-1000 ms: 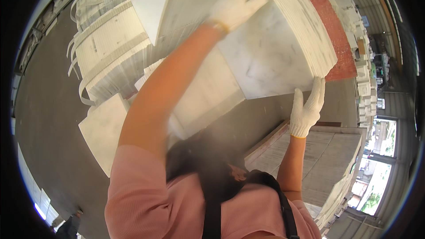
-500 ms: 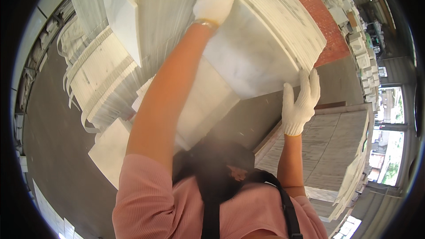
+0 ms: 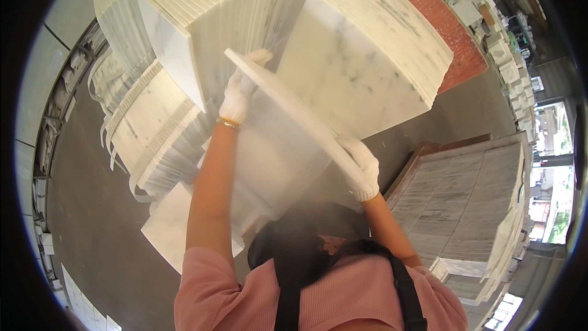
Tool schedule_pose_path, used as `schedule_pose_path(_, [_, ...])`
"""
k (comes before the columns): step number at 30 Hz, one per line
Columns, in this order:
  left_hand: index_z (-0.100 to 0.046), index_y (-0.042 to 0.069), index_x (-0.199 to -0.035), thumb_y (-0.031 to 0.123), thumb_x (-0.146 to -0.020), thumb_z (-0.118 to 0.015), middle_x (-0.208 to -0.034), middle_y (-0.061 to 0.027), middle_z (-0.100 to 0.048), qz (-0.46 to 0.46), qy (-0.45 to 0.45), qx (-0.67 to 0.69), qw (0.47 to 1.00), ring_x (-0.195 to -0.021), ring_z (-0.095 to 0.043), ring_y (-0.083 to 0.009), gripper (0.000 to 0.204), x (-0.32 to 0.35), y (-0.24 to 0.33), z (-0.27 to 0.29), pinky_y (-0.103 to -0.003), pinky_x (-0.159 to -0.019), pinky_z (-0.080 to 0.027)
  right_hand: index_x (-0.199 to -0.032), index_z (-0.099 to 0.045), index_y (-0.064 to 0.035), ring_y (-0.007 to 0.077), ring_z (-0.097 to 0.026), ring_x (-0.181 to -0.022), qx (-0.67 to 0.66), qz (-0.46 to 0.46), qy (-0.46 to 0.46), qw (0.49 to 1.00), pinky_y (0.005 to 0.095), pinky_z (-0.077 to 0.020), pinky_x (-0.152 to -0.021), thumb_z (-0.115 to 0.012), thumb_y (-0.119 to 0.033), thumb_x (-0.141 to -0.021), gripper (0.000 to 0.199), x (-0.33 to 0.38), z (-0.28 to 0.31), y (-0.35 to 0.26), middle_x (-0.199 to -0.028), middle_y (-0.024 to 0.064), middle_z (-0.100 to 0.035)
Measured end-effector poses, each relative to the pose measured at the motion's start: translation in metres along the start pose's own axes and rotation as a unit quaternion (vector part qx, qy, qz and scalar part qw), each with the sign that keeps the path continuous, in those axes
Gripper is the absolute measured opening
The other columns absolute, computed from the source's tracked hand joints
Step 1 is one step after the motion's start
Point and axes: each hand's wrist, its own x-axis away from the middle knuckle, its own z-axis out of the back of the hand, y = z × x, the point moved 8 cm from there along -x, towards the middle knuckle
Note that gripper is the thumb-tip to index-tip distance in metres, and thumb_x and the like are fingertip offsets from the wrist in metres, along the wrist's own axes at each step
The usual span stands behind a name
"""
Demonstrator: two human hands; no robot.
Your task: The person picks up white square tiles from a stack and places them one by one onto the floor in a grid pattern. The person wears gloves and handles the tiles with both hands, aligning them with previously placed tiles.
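1. one white marble slab (image 3: pixel 278 147), thin and with grey veins, lifted and tilted, its top edge running from upper left down to lower right across the middle of the view.
2. held in front of a thick stack of marble slabs (image 3: pixel 361 55) of the same kind, standing on edge just behind; whether still touching this stack, cannot tell.
3. left hand (image 3: pixel 240 89) in a white glove, closed around the upper left corner of the lifted slab, fingers curled over the edge, a thin gold bracelet (image 3: pixel 228 123) at the wrist.
4. right hand (image 3: pixel 362 165) also in a white glove, gripping the lower right end of the same edge, fingers wrapped over the rim.
5. both bare forearms rising from pink sleeves (image 3: pixel 318 294) at the bottom, with black straps (image 3: pixel 404 294) over the shoulders.
6. further left, more stacks of white slabs (image 3: pixel 153 129) standing on edge, some bound with pale straps, on a dark grey floor (image 3: pixel 92 220).
7. behind the thick stack, a red brick area (image 3: pixel 429 18).
8. to the right, a low pallet of grey tiles (image 3: pixel 465 196) with a wooden border, well apart from the hands.
9. at the far right rim, open windows with daylight and some green outside.
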Motion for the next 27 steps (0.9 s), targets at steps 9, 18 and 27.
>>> schedule_pose_path(9, [-0.060,0.000,-0.137,0.068,-0.090,-0.060,-0.134,-0.0175,-0.065,0.087,0.082,-0.245,0.962,-0.124,-0.059,-0.0269,0.083,0.018,0.036,0.005,-0.038,-0.108,-0.044,-0.121,-0.066,0.0008,0.0210,-0.065,-0.105,-0.092,-0.091,-0.046,0.991,0.0364,-0.0538,-0.089,-0.086,-0.012,-0.078,0.049,0.004,0.046,-0.008,-0.115,0.0077,-0.070])
schedule_pose_path(18, [-0.066,0.009,-0.130,0.044,-0.103,-0.052,-0.115,-0.0217,-0.069,0.035,0.025,-0.432,0.901,-0.102,-0.064,-0.0375,0.046,0.111,0.104,-0.010,-0.040,-0.092,-0.050,-0.132,-0.059,0.0064,0.0201,-0.063,-0.107,-0.378,-0.154,-0.055,0.911,0.0347,-0.0493,-0.095,-0.072,-0.030,-0.090,0.057,0.022,0.072,-0.023,-0.120,0.0085,-0.067])
schedule_pose_path(27, [-0.063,-0.006,-0.130,0.050,-0.099,-0.062,-0.124,-0.0122,-0.069,0.222,0.207,-0.158,0.940,-0.110,-0.064,-0.0167,0.064,0.243,0.072,0.005,-0.031,-0.096,-0.051,-0.146,-0.045,0.0098,0.0261,-0.058,-0.124,-0.456,-0.225,-0.196,0.838,0.0385,-0.0455,-0.107,-0.066,-0.037,-0.098,0.070,0.024,0.035,-0.007,-0.141,0.0147,-0.058])
